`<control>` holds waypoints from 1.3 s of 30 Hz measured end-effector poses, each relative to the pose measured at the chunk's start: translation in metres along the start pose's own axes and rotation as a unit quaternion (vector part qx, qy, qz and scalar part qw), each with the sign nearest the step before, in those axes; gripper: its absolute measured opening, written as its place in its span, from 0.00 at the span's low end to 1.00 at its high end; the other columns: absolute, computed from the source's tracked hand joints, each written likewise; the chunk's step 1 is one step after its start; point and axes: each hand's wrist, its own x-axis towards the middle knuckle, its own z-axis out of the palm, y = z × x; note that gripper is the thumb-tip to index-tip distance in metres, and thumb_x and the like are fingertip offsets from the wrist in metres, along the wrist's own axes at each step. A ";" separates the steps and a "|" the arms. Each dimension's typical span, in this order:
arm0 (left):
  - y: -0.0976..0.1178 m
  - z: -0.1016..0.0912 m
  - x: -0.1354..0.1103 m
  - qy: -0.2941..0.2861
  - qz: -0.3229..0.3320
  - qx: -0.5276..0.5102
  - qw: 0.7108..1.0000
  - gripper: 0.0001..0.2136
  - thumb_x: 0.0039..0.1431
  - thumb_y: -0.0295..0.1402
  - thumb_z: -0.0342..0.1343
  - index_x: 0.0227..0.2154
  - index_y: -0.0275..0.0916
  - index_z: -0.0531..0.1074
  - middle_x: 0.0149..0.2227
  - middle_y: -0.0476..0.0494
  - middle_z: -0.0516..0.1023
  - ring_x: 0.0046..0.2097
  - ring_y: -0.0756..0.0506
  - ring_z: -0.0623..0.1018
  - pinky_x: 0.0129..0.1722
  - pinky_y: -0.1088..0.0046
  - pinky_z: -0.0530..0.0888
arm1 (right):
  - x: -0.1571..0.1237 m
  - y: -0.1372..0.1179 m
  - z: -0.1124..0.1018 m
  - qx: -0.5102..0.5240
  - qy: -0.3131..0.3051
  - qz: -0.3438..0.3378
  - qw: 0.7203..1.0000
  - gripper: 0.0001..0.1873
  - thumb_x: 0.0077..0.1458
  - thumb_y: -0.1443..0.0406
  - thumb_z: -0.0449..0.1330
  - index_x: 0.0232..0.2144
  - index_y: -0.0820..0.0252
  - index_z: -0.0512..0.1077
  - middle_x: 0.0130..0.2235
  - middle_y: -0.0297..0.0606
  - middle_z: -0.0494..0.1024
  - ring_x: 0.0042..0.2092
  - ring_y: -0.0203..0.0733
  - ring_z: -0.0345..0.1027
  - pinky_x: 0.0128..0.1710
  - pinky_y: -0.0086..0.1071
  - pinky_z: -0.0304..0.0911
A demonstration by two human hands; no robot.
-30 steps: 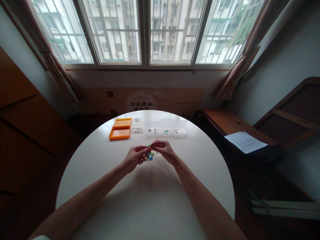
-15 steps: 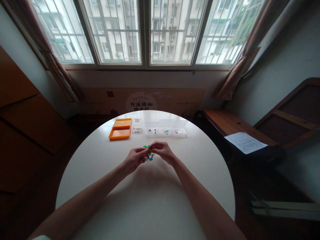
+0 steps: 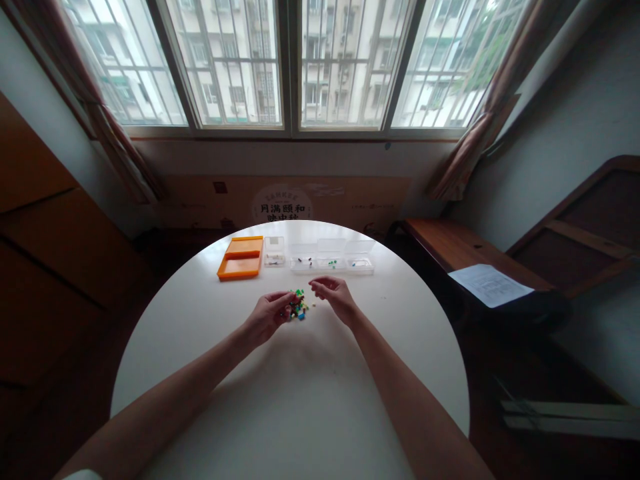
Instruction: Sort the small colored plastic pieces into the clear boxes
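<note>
A small pile of toy bricks [image 3: 301, 316], green, blue, yellow and dark, lies in the middle of the white round table. My left hand [image 3: 270, 316] is at the pile's left side, its thumb and fingers closed in a pinch; a tiny dark piece seems to show at the fingertips, too small to name. To the right of the pile and a little above the table is my right hand [image 3: 336, 297]. Its thumb and fingertips are drawn together, and anything between them is too small to make out. One pale loose brick [image 3: 314, 305] sits between the pile and the right hand.
Behind the hands stand an orange two-part tray [image 3: 240, 267], a small clear box [image 3: 275, 259] and a row of open clear boxes [image 3: 333, 270] with a few small pieces inside. A bench [image 3: 450, 240] with a paper sheet [image 3: 490, 285] is at the right, beyond the table.
My right hand has moved away from my left, to the right and slightly up, so the fingertips are now apart. More of the brick pile shows. My left hand has hardly moved.
</note>
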 end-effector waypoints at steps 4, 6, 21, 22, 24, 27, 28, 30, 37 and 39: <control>0.001 0.000 0.000 0.007 0.000 -0.016 1.000 0.11 0.41 0.29 0.67 0.29 0.29 0.75 0.26 0.44 0.76 0.20 0.59 0.67 0.17 0.86 0.64 | 0.005 0.012 -0.011 0.034 0.049 0.018 0.998 0.14 0.41 0.57 0.65 0.29 0.62 0.77 0.24 0.36 0.73 0.24 0.32 0.61 0.23 0.27 0.52; 0.001 0.000 0.000 0.007 0.000 -0.020 1.000 0.11 0.41 0.28 0.67 0.29 0.29 0.75 0.26 0.45 0.76 0.20 0.59 0.67 0.16 0.86 0.64 | 0.006 0.017 -0.014 0.051 0.062 0.030 0.996 0.14 0.40 0.57 0.65 0.28 0.62 0.77 0.24 0.36 0.72 0.24 0.31 0.61 0.24 0.28 0.53; 0.000 -0.002 0.001 0.016 0.011 -0.031 0.999 0.10 0.41 0.28 0.67 0.29 0.29 0.75 0.28 0.43 0.77 0.20 0.59 0.67 0.16 0.87 0.63 | 0.009 0.025 -0.018 0.064 0.057 0.026 0.996 0.15 0.40 0.56 0.65 0.29 0.62 0.77 0.24 0.36 0.72 0.24 0.31 0.60 0.24 0.27 0.53; 0.000 -0.002 0.001 0.017 0.012 -0.032 0.999 0.10 0.41 0.28 0.67 0.29 0.29 0.75 0.28 0.43 0.77 0.20 0.59 0.67 0.16 0.87 0.63 | 0.009 0.026 -0.018 0.066 0.057 0.026 0.996 0.16 0.40 0.56 0.65 0.29 0.62 0.77 0.24 0.36 0.72 0.25 0.31 0.60 0.24 0.27 0.53; 0.000 -0.001 0.001 0.018 0.013 -0.034 0.999 0.11 0.41 0.27 0.66 0.29 0.29 0.75 0.28 0.42 0.77 0.20 0.59 0.67 0.16 0.86 0.63 | 0.009 0.025 -0.018 0.069 0.055 0.028 0.996 0.16 0.40 0.56 0.65 0.28 0.62 0.77 0.24 0.36 0.72 0.24 0.31 0.60 0.24 0.28 0.54; 0.001 0.000 0.000 0.019 0.014 -0.031 0.999 0.10 0.42 0.27 0.66 0.30 0.29 0.75 0.28 0.41 0.77 0.20 0.58 0.67 0.15 0.86 0.62 | 0.008 0.024 -0.018 0.069 0.055 0.031 0.996 0.16 0.39 0.56 0.65 0.28 0.62 0.76 0.24 0.36 0.72 0.24 0.31 0.60 0.24 0.28 0.54; 0.001 0.000 -0.001 0.021 0.015 -0.030 0.999 0.10 0.42 0.28 0.66 0.30 0.29 0.75 0.28 0.41 0.77 0.20 0.58 0.67 0.15 0.86 0.62 | 0.008 0.024 -0.018 0.069 0.056 0.032 0.996 0.16 0.39 0.56 0.65 0.28 0.62 0.76 0.24 0.36 0.72 0.24 0.32 0.60 0.24 0.28 0.54; 0.002 0.000 -0.001 0.023 0.016 -0.028 0.999 0.10 0.42 0.28 0.66 0.30 0.29 0.75 0.28 0.41 0.77 0.20 0.58 0.66 0.15 0.86 0.62 | 0.008 0.024 -0.018 0.070 0.059 0.032 0.995 0.16 0.39 0.56 0.65 0.28 0.62 0.76 0.24 0.36 0.72 0.24 0.32 0.60 0.24 0.28 0.54; 0.001 0.000 0.000 0.023 0.019 -0.037 0.999 0.11 0.41 0.28 0.66 0.29 0.29 0.75 0.28 0.41 0.77 0.20 0.59 0.66 0.15 0.86 0.61 | 0.009 0.026 -0.017 0.074 0.058 0.031 0.995 0.15 0.40 0.57 0.65 0.27 0.62 0.76 0.23 0.36 0.72 0.24 0.31 0.60 0.24 0.28 0.54; 0.001 -0.001 0.000 0.021 0.017 -0.037 0.999 0.11 0.42 0.27 0.66 0.29 0.29 0.74 0.28 0.42 0.77 0.20 0.59 0.66 0.15 0.86 0.62 | 0.009 0.025 -0.017 0.075 0.059 0.030 0.995 0.15 0.39 0.57 0.65 0.27 0.62 0.76 0.23 0.35 0.72 0.24 0.31 0.60 0.24 0.28 0.54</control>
